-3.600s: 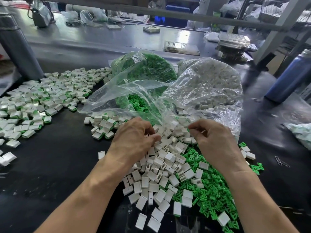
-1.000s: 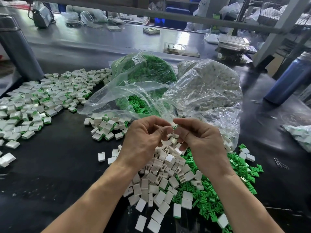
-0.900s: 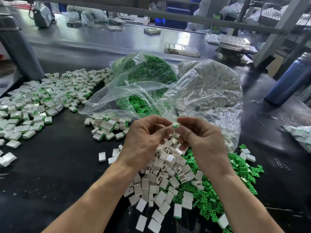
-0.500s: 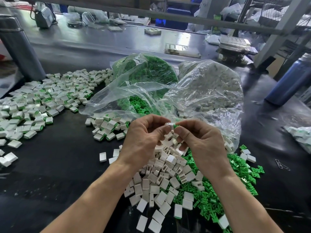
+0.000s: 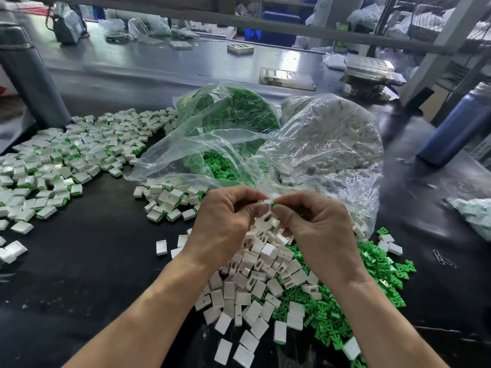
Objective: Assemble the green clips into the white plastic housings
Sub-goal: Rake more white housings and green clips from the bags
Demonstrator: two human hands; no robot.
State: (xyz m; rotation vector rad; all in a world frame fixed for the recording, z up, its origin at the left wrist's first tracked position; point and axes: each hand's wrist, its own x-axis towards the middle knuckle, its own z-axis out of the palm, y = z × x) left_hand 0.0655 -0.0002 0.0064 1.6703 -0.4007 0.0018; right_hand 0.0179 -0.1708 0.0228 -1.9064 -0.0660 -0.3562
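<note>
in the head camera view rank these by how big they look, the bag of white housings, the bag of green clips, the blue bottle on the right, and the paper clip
1. Bag of white housings.
2. Bag of green clips; partly hidden, so this gap is unsure.
3. Blue bottle; cut off by the frame edge.
4. Paper clip, smallest by far.

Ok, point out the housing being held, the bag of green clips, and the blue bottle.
white housing (image 5: pixel 267 202), head view, its top face.
bag of green clips (image 5: pixel 233 112), head view, bulging side.
blue bottle (image 5: pixel 457 128), head view, mid-body.
</note>
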